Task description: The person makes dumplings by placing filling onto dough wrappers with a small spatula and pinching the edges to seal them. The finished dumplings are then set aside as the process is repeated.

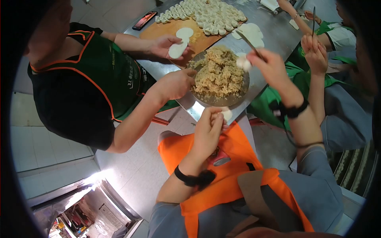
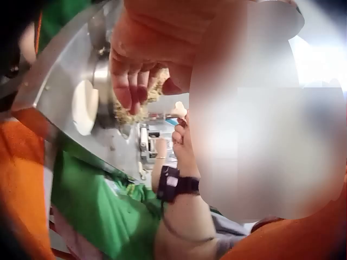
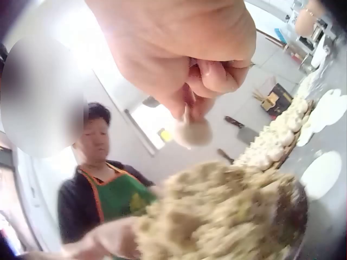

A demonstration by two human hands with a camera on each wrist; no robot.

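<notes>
In the head view my right hand (image 1: 274,71) is raised at the right of the filling bowl. It grips a flat filling stick (image 1: 249,41), and a folded dumpling (image 3: 193,132) hangs pinched between its fingertips. My left hand (image 1: 209,129) hovers near the table's corner, fingers loosely bent with nothing between them. Close by its fingertips a round dough wrapper (image 2: 85,107) lies on the metal tabletop. Pale minced filling (image 1: 220,75) is heaped in the wide metal bowl (image 1: 222,102) in front of both hands.
A person in a green apron (image 1: 107,59) at the left holds wrappers (image 1: 178,48) and has a hand at the bowl. Rows of dumplings (image 1: 206,16) cover the wooden board (image 1: 152,33), beside a phone (image 1: 145,20). More wrappers (image 1: 251,33) lie on the table. Other people sit at the right.
</notes>
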